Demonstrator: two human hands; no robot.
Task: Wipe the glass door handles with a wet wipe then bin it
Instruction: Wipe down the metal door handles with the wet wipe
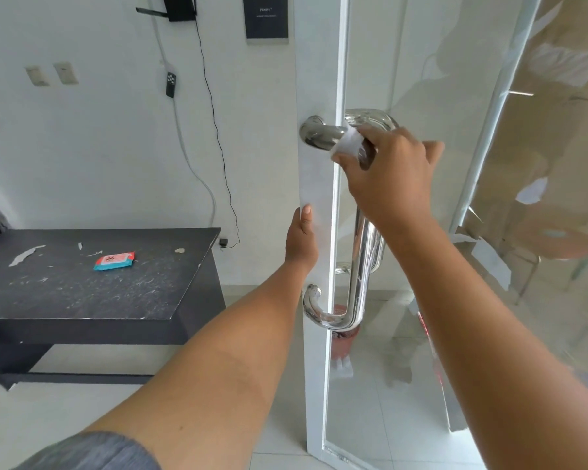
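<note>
A polished steel handle (360, 266) runs down the edge of the glass door (421, 79), with curved ends at top and bottom. My right hand (391, 171) is wrapped around the handle's upper bend, pressing a white wet wipe (348, 144) against the metal. My left hand (301, 239) lies flat on the white frosted strip of the door edge (314, 79), thumb up, holding nothing. A second handle on the far side of the glass shows behind the first.
A scuffed black table (82, 286) stands at the left with a teal and red wipes packet (113, 261) on it. Cables and a small remote (170, 84) hang on the white wall. A reddish bin (345, 337) shows through the glass near the floor.
</note>
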